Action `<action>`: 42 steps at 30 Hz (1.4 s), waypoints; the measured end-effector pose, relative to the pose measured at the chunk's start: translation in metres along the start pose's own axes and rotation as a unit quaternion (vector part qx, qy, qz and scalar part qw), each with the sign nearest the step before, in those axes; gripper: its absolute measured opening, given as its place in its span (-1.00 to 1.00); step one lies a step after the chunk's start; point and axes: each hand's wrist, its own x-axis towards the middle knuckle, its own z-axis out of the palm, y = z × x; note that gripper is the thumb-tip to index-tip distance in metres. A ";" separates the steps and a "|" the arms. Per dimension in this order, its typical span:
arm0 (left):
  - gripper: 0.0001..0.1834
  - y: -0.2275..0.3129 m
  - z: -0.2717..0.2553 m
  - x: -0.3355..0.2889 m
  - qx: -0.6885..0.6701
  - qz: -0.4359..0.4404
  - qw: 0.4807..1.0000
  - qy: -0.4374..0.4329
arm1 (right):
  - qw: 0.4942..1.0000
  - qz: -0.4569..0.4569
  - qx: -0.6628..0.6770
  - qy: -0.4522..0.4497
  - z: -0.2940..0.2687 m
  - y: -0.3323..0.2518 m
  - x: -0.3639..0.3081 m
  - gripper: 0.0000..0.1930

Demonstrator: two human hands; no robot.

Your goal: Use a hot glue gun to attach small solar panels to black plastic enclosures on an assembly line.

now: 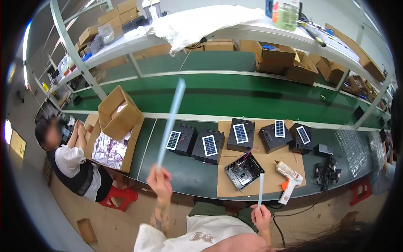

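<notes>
My left hand (159, 183) is closed around the lower end of a long translucent glue stick (171, 122), held raised and slanting up over the bench. In my right hand (261, 216) is a shorter whitish glue stick (261, 187), pointing up at the bench's front edge. Just beyond its tip lies an open black plastic housing (244, 171) with wires at its far corner. Right of the housing, a white glue gun (289, 179) with an orange trigger rests on a cardboard sheet (226, 189), its grip toward me. Neither hand touches the gun or the housing.
Several black boxes with small solar panels (240, 133) stand in a row behind the housing. Black adapters with cables (327, 172) lie at right, near clear plastic trays (352, 149). Cartons (119, 111) stand at left beside a seated person (77, 161). A shelf (235, 33) spans above.
</notes>
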 end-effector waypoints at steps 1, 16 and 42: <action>-0.67 0.026 0.017 0.034 0.006 0.068 0.997 -0.031 | 1.000 -0.010 -0.008 0.000 0.004 -0.007 -0.004 -0.78; -0.65 0.068 0.405 0.302 0.455 0.411 0.751 -0.244 | 0.988 0.005 -0.015 0.151 0.011 -0.001 -0.039 -0.80; -0.15 -0.072 0.388 -0.165 0.178 0.243 0.476 -0.826 | 0.895 0.033 -0.304 0.323 -0.205 -0.011 0.000 -0.72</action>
